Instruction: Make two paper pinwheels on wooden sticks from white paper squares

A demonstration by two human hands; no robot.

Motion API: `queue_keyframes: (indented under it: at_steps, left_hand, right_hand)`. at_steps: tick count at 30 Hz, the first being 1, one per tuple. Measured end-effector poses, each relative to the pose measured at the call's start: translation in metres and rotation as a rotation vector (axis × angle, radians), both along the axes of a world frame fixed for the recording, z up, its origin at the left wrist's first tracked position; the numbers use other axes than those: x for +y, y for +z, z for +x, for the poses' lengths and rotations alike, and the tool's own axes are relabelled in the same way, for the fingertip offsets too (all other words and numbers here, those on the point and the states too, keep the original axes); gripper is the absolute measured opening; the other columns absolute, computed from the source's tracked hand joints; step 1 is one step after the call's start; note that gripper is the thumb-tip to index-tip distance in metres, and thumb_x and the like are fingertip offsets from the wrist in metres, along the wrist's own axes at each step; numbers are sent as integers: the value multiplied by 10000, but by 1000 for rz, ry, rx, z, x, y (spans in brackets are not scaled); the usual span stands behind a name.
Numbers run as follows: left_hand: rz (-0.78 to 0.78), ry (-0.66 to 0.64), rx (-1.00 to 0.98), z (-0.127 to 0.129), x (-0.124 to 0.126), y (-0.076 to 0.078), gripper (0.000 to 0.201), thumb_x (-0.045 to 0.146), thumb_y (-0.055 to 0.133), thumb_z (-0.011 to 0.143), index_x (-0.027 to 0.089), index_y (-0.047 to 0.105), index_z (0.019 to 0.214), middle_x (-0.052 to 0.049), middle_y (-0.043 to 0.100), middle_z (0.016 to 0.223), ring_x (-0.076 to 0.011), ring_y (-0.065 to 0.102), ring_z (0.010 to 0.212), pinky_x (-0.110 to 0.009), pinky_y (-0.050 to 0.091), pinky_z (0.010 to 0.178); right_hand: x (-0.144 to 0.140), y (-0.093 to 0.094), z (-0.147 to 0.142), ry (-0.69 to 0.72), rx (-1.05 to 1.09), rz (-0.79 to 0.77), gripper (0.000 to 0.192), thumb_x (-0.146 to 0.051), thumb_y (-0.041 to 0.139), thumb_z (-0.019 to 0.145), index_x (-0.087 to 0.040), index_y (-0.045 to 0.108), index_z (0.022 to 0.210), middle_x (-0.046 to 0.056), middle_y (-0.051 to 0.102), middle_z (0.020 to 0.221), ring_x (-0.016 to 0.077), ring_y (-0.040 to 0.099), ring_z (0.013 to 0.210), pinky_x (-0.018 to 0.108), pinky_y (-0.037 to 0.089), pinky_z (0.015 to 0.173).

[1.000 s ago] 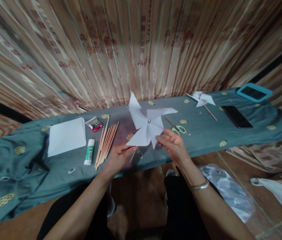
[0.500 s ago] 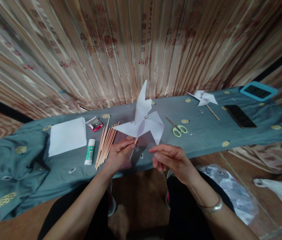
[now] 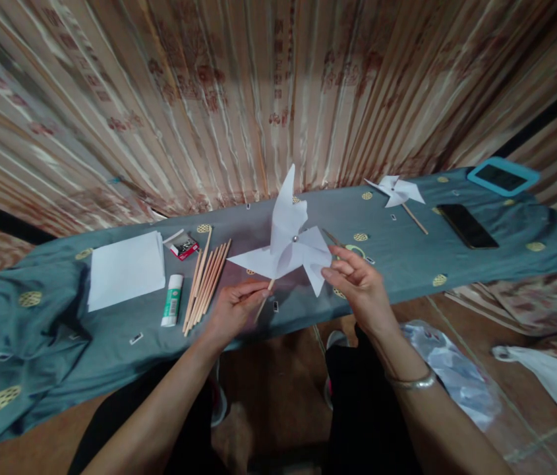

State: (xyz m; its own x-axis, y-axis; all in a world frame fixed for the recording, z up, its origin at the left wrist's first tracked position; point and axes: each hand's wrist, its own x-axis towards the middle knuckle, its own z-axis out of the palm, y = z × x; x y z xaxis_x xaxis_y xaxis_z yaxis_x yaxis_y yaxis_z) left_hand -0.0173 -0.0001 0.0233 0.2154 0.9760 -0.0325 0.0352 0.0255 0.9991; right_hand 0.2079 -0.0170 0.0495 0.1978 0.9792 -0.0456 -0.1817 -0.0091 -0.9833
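A white paper pinwheel (image 3: 285,254) is held up over the cloth-covered table, its blades spread around a shiny pin head. My left hand (image 3: 238,305) is closed around the pinwheel's wooden stick (image 3: 271,285), just below the blades. At the pinwheel's right blade, my right hand (image 3: 360,284) has thumb and index finger apart, touching or almost touching the paper edge. Partly covered by that hand, a pair of scissors with yellow-green handles (image 3: 356,251) lies behind it.
On the patterned green cloth (image 3: 120,330) lie a paper stack (image 3: 127,270), a small red box (image 3: 182,245), a glue stick (image 3: 173,300) and several wooden sticks (image 3: 206,284). Rightward are a second pinwheel (image 3: 397,191), a phone (image 3: 467,226) and a blue-framed device (image 3: 504,176). A plastic bag (image 3: 451,373) lies on the floor.
My right hand has moved up and to the right, from below the pinwheel to its right blade, and its fingers have parted. My left hand keeps hold of the stick.
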Motion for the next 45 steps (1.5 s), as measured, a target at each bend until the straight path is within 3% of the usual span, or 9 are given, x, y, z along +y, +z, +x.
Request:
queue_keyframes:
  at_steps: [8, 12, 14, 20, 23, 27, 34, 39, 45]
  left_hand:
    - [-1, 46, -2, 4, 1, 2, 198, 339, 765, 666, 194, 792, 799, -56, 743, 814, -177, 644, 757, -274, 499, 720]
    - [13, 62, 4, 3, 3, 4, 219, 369, 764, 665, 187, 788, 785, -46, 727, 768, -172, 630, 722, -267, 487, 692]
    - [-2, 63, 7, 2, 4, 6, 238, 378, 755, 680, 176, 786, 802, -38, 716, 732, -167, 619, 695, -268, 482, 679]
    - [-91, 95, -76, 5, 4, 7, 253, 367, 764, 667, 176, 788, 831, -52, 761, 826, -202, 662, 819, -317, 498, 823]
    - [-110, 113, -119, 10, 6, 6, 279, 381, 779, 644, 178, 787, 835, -72, 770, 854, -223, 677, 862, -349, 501, 869]
    - [-181, 120, -199, 20, 7, 8, 310, 389, 793, 628, 178, 784, 856, -77, 769, 833, -217, 687, 852, -347, 505, 870]
    - [-265, 142, -408, 39, 7, 11, 368, 378, 849, 545, 160, 779, 832, -87, 765, 848, -202, 680, 831, -330, 498, 851]
    - [-225, 142, -425, 44, 7, 12, 429, 352, 839, 576, 167, 752, 954, -86, 753, 969, -205, 667, 940, -337, 471, 918]
    - [-162, 160, -348, 39, 8, 12, 425, 332, 802, 628, 165, 724, 1012, -100, 742, 1044, -221, 643, 1069, -357, 427, 1001]
  right_hand:
    - [-15, 6, -39, 211, 208, -116, 502, -350, 819, 627, -215, 618, 1067, -20, 716, 738, 130, 639, 651, 262, 514, 658]
    - [-32, 6, -63, 458, 201, -229, 539, -355, 800, 660, -209, 562, 1122, -15, 709, 729, 113, 615, 597, 231, 466, 563]
    - [-36, 1, -67, 479, 152, -224, 564, -351, 773, 692, -214, 524, 1179, -22, 707, 720, 112, 611, 581, 238, 468, 568]
    - [-26, -21, -54, 285, -333, -24, 249, -367, 620, 827, -206, 671, 1008, 46, 735, 873, 185, 663, 813, 318, 501, 756]
    - [-23, -24, -53, 343, -477, 3, 231, -387, 592, 855, -211, 700, 958, 48, 734, 900, 197, 659, 818, 329, 493, 772]
    - [-23, -25, -61, 378, -423, 15, 217, -402, 615, 843, -212, 698, 908, 28, 716, 826, 185, 644, 770, 307, 488, 738]
    - [-16, -32, -64, 227, -289, 65, 192, -394, 648, 803, -206, 676, 776, -3, 649, 656, 152, 582, 618, 279, 463, 629]
    - [-3, -36, -50, 121, -287, 77, 210, -412, 663, 782, -204, 684, 768, 4, 653, 651, 154, 577, 612, 279, 455, 614]
    - [32, -23, -7, -80, -571, 85, 266, -446, 640, 776, -193, 710, 815, 2, 672, 630, 148, 573, 562, 271, 436, 582]
